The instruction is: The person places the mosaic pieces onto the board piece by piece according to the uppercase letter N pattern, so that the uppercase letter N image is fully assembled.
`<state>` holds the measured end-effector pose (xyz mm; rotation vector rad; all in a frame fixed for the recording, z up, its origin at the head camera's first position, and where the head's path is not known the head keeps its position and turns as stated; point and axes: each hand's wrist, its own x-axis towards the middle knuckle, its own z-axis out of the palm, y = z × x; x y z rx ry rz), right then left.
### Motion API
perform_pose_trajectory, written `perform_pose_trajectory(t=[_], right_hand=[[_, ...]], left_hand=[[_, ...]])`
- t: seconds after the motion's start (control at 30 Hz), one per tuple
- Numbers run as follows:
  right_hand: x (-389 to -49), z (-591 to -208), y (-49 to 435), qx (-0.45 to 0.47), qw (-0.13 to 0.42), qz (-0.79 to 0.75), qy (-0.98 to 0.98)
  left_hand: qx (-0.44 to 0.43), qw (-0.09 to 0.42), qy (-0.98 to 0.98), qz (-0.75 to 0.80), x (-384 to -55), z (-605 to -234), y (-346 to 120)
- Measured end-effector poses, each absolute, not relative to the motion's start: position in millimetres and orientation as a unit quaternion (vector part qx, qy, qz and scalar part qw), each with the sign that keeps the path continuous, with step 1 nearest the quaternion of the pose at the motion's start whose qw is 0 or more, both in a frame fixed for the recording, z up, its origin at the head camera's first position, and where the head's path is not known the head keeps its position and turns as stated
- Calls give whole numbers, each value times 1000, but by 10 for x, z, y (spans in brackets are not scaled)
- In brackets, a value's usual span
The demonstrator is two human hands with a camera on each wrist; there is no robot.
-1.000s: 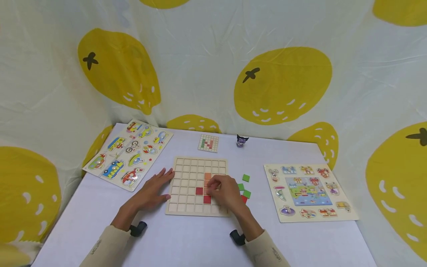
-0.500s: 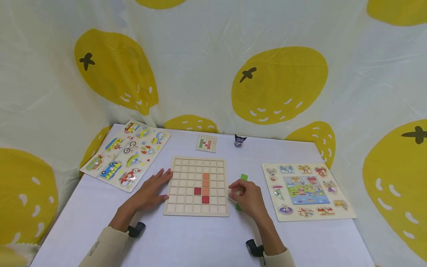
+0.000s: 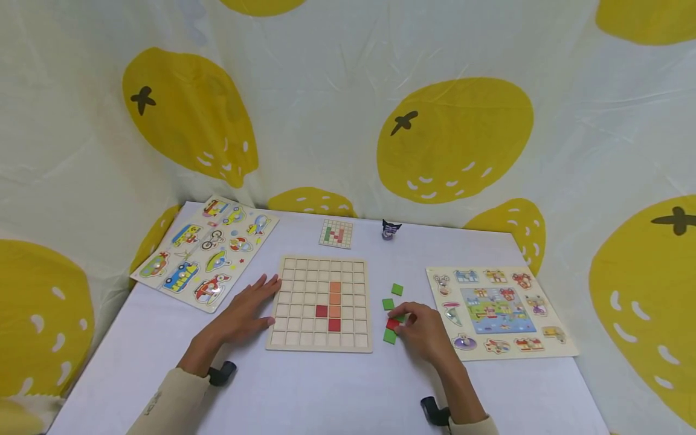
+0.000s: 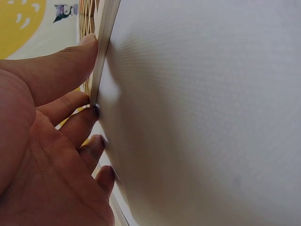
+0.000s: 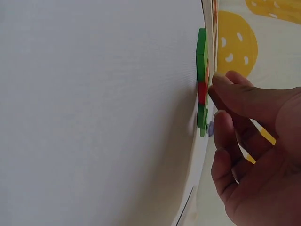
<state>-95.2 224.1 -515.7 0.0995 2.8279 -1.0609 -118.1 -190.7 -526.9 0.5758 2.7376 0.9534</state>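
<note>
A wooden grid board (image 3: 293, 290) lies on the table with three orange tiles (image 3: 335, 298) in one column. Below that column is a dark red tile (image 3: 334, 325), and a second red tile (image 3: 322, 311) sits to its upper left. My left hand (image 3: 247, 311) rests at the board's left edge, fingers spread; in the left wrist view the thumb (image 4: 70, 66) touches the rim. My right hand (image 3: 424, 329) is over the loose tiles, thumb and index finger apart at a red tile (image 3: 392, 325) among several green tiles (image 3: 388, 304). Whether they touch it cannot be told.
A small pattern card (image 3: 336, 234) and a dark figurine (image 3: 389, 229) stand behind the board. A vehicle knob puzzle (image 3: 201, 254) lies at the left, another knob puzzle (image 3: 500, 314) at the right. A lemon-print curtain (image 3: 326, 121) closes off the back.
My right hand has left the board's orange column and moved right to the loose tiles, its fingers now at the red one. The left hand has stayed at the board's edge.
</note>
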Motion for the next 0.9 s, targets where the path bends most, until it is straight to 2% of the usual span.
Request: perform_pose_trajectory(t=[0.23, 0.47, 0.9], right_hand=[[-995, -5198, 2246, -12, 48, -342, 938], [-1076, -5218, 2195, -45, 64, -347, 935], [-1180, -5206, 2082, -39, 76, -326, 942]], left_hand=[[197, 92, 922, 320, -1179, -5279, -1915], [196, 92, 922, 320, -1177, -5279, -1916], [191, 97, 924, 318, -1187, -5300, -1925]])
